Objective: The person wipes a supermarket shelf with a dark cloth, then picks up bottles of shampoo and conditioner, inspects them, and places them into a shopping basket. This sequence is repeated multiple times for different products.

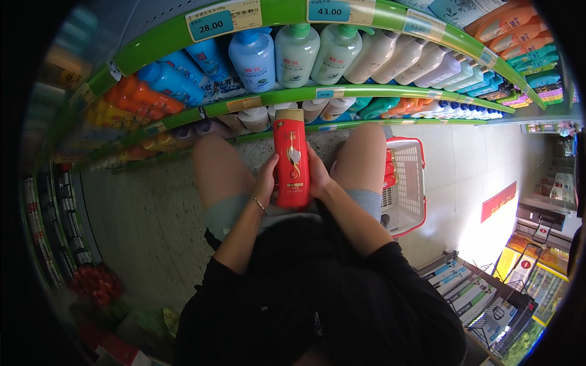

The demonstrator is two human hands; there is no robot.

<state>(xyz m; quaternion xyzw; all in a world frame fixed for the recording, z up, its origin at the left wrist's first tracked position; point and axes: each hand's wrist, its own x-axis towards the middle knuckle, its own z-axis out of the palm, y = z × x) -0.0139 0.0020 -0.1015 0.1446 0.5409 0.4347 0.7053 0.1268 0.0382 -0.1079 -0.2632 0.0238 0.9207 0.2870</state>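
A red plastic bottle (291,178) with a gold cap is held upright between my two hands, above my lap. My left hand (266,179) grips its left side, and my right hand (319,173) grips its right side. The bottle's front, with a gold swirl and writing, faces up toward me. Its cap reaches in front of the lower shelf, where white bottles (254,120) stand just beyond. Most of my fingers are hidden behind the bottle.
A white plastic basket (409,219) with a red rim stands on the floor at my right, with red bottles (389,169) inside. Ahead, green-edged shelves (274,97) hold pump bottles (297,55) and blue bottles (171,84). Boxes (471,293) stand at the lower right.
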